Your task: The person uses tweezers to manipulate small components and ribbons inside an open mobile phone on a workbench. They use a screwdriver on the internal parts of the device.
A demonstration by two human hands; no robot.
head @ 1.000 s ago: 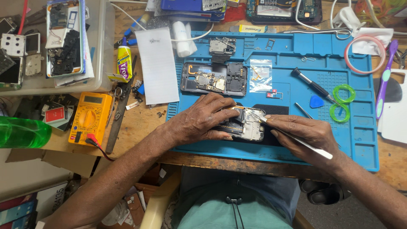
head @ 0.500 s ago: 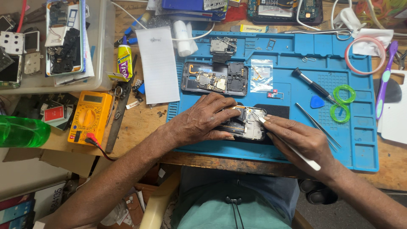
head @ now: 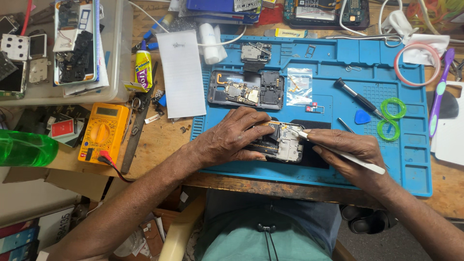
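Opened phone [head: 285, 142] under curled fingers [head: 251, 126]

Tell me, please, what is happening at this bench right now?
A person works on an opened phone lying on a blue mat. The left hand holds the phone steady, while the right hand pokes a thin white tool into its upper edge. Another opened phone lies just behind.

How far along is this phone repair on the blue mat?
Done: the phone is opened, its insides bare. In hand: the left hand steadies it while the right hand works a white tool into its top. Left: another opened phone waits above, uncovered.
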